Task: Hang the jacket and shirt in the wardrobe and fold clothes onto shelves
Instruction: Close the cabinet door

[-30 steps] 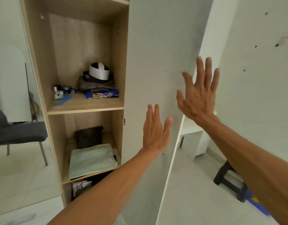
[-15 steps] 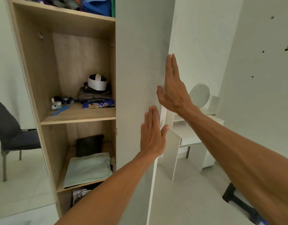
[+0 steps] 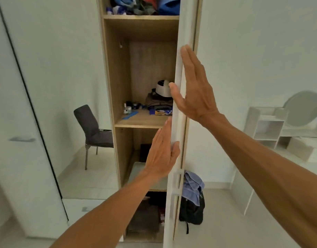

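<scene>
Head view:
Wardrobe (image 3: 116,86): a tall wood-toned unit, open, its shelves facing the camera.
Door (image 3: 178,129): white, seen almost edge-on, standing along the right side of the opening.
Left hand (image 3: 162,153): low on the door, fingers straight and close together, flat against its left face, thumb laid across the near edge.
Right hand (image 3: 195,88): higher up, fingers straight and together on the door's right face, thumb reaching over the edge to the left.
Top shelf: a loose heap of coloured clothes (image 3: 141,6).
Middle shelf (image 3: 136,122): folded clothes (image 3: 160,103) at the far right with a white-and-black rounded object (image 3: 163,89) on top; a small bottle (image 3: 125,110) to the left.
Lower shelf: a pale green folded cloth (image 3: 137,173), partly hidden by the left forearm.
Bottom: dark folded fabric (image 3: 145,217).
Blue garment (image 3: 191,185): possibly the shirt, though blurred; draped over a black backpack (image 3: 191,210) on the floor, just right of the door.
Chair (image 3: 93,129): dark grey, on the floor left of the wardrobe.
Far right: a white shelf unit (image 3: 267,129) with a round mirror (image 3: 302,108).
</scene>
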